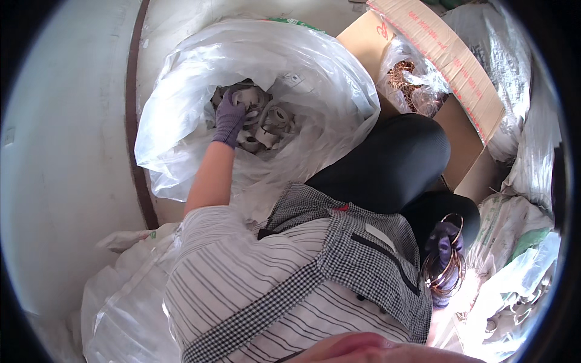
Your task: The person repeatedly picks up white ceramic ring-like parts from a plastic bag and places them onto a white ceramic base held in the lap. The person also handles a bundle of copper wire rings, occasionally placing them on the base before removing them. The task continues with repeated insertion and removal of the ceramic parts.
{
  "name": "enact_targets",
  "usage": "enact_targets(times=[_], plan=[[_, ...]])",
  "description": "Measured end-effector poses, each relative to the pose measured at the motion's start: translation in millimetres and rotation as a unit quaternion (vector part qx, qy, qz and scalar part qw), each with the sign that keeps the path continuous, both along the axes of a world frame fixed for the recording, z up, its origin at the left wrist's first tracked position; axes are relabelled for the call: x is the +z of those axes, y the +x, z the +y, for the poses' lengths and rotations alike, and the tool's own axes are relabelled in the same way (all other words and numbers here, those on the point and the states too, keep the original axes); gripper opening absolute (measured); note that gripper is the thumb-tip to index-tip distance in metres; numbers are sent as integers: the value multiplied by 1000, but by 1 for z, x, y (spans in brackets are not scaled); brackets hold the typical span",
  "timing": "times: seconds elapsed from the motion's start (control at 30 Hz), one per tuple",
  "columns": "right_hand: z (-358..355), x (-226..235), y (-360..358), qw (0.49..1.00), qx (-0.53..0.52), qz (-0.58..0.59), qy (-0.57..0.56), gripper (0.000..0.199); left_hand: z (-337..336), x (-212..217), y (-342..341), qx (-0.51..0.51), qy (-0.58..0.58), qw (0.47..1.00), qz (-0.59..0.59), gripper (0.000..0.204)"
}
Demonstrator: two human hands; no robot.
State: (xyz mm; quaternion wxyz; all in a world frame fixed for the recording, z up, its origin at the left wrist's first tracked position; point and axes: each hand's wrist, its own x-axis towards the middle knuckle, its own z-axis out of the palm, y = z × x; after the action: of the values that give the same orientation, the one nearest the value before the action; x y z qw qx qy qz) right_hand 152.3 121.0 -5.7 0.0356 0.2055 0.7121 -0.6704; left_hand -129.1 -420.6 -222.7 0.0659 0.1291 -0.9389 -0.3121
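My left hand (229,121), in a purple glove, reaches into a large clear plastic bag (181,91). Its fingers are curled against a grey-white part (247,97) on top of a heap. Around it lie several similar grey-white parts (275,121), some of them ring-shaped or hollow. Low at the right, beside my knee, my right hand (446,257) wears the same kind of glove and is closed around a bunch of thin copper-coloured wire rings (458,275). The bag's folds hide the lower part of the heap.
An open cardboard box (463,142) stands beyond my knee, with copper-coloured pieces (404,78) in a clear bag inside. White sacks (523,145) crowd the right side. More rings lie in a plastic bag (514,314) at lower right. A pale wall (66,151) rises at the left.
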Motion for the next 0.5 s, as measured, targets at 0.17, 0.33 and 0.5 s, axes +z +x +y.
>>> enact_targets(times=[0.17,0.33,0.5], plan=[[-4,1,-1,996,-68,17,-62,44,61,205,53,-309,-108,939,-109,43],[1,-2,-27,981,-58,183,-26,49,183,299,61,-588,-249,735,228,30],[20,-1,-12,932,-205,293,54,36,342,274,118,-778,-164,481,369,24]])
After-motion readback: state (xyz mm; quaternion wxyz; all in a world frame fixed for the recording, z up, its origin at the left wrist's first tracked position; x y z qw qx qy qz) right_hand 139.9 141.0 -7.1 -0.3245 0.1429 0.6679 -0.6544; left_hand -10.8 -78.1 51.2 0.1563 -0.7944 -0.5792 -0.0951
